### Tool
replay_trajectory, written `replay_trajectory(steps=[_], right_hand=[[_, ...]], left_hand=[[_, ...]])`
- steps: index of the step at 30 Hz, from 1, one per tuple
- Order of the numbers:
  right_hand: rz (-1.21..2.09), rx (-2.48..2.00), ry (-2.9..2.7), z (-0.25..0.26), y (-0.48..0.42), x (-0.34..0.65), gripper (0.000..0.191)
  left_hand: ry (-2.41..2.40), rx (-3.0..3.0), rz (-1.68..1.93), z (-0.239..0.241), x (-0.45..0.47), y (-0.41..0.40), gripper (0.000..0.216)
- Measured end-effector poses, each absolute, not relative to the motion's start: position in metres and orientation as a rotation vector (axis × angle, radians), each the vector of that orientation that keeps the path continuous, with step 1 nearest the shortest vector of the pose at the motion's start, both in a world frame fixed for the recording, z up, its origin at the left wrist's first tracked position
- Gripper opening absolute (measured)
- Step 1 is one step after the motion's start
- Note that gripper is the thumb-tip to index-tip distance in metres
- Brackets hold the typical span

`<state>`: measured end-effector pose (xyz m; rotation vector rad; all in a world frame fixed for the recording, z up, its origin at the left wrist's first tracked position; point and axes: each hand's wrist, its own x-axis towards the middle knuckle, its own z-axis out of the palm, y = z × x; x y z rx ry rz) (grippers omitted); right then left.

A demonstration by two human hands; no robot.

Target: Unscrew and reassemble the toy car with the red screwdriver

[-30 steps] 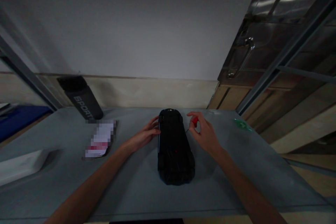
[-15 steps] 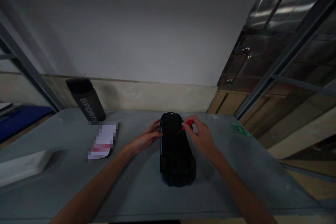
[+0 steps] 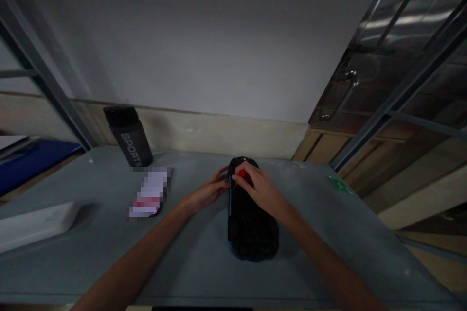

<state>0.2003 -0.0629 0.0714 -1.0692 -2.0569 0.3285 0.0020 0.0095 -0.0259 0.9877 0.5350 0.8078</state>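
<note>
A black toy car (image 3: pixel 251 238) with bluish edges lies upside down on the grey table (image 3: pixel 189 262), its wheels and dark underside facing up. At its far left side, my left hand (image 3: pixel 209 192) grips the edge with the fingertips. My right hand (image 3: pixel 260 187) is over the car's far half, with thumb and fingers pinched round a small red-handled screwdriver (image 3: pixel 241 174). The thin shaft points down and left toward the underside near the far left wheel. Whether the tip touches a screw is too dark to tell.
A dark sports bottle (image 3: pixel 132 141) stands at the back left, with a blurred phone-shaped object (image 3: pixel 151 192) in front. Further left lies a white case (image 3: pixel 40 223). A green crumpled piece (image 3: pixel 340 184) lies near the right edge. Metal posts (image 3: pixel 365 131) rise at both sides.
My right hand has moved left across the car's underside with the red screwdriver. My left hand stays at the car's left side. The whole view has shifted slightly.
</note>
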Motion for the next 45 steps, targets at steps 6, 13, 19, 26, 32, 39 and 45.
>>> replay_trajectory(steps=[6, 13, 19, 26, 32, 39, 45], right_hand=[[0.354, -1.166, -2.177, 0.086, -0.063, 0.2, 0.01], [0.276, -1.312, -2.42, 0.11, -0.068, 0.195, 0.008], [0.27, -1.355, -2.573, 0.126, -0.067, 0.193, 0.007], [0.062, -1.543, -2.553, 0.128, -0.063, 0.179, 0.022], [0.215, -1.355, -2.603, 0.127, -0.06, 0.186, 0.015], [0.255, -1.358, -2.521, 0.128, -0.059, 0.19, 0.012], [0.132, -1.381, -2.578, 0.121, -0.057, 0.187, 0.021]], left_hand=[[0.532, 0.95, 0.815, -0.025, 0.002, 0.01, 0.072], [0.511, 0.935, 0.825, -0.024, 0.001, 0.007, 0.066], [0.492, 0.959, 0.822, -0.025, 0.002, 0.008, 0.066], [0.5, 1.0, 0.826, -0.026, 0.003, 0.01, 0.066], [0.52, 1.011, 0.807, -0.022, 0.002, 0.008, 0.06], [0.52, 0.997, 0.814, -0.024, -0.001, 0.008, 0.061], [0.52, 1.016, 0.81, -0.027, 0.0, 0.009, 0.059]])
